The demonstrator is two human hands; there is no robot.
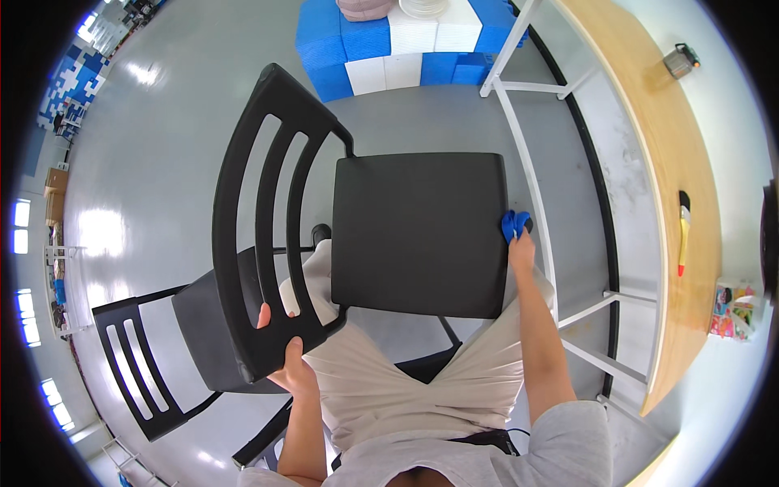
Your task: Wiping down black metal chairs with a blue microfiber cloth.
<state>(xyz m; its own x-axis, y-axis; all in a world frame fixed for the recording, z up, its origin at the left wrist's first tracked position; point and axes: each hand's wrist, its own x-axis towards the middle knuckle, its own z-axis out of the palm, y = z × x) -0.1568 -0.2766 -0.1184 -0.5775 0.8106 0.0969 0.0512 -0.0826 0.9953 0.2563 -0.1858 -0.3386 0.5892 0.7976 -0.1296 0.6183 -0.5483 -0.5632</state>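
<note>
A black chair [418, 235] is in front of me, its flat seat facing up and its slatted backrest [235, 203] on the left. My left hand [294, 365] grips the near end of that backrest, with fingers through a slot. On the other side, my right hand [522, 247] holds a blue cloth [514, 225] against the seat's right edge. Part of the cloth is hidden by the fingers. The chair's legs are mostly out of sight beneath the seat.
A second black chair [215, 325] stands at my left. Along the right runs a wooden table [690, 154] on white legs, bearing a yellow-and-black utility knife [684, 235], a dark jar [680, 61] and a colourful packet [734, 308]. Blue and white foam blocks [365, 40] lie ahead.
</note>
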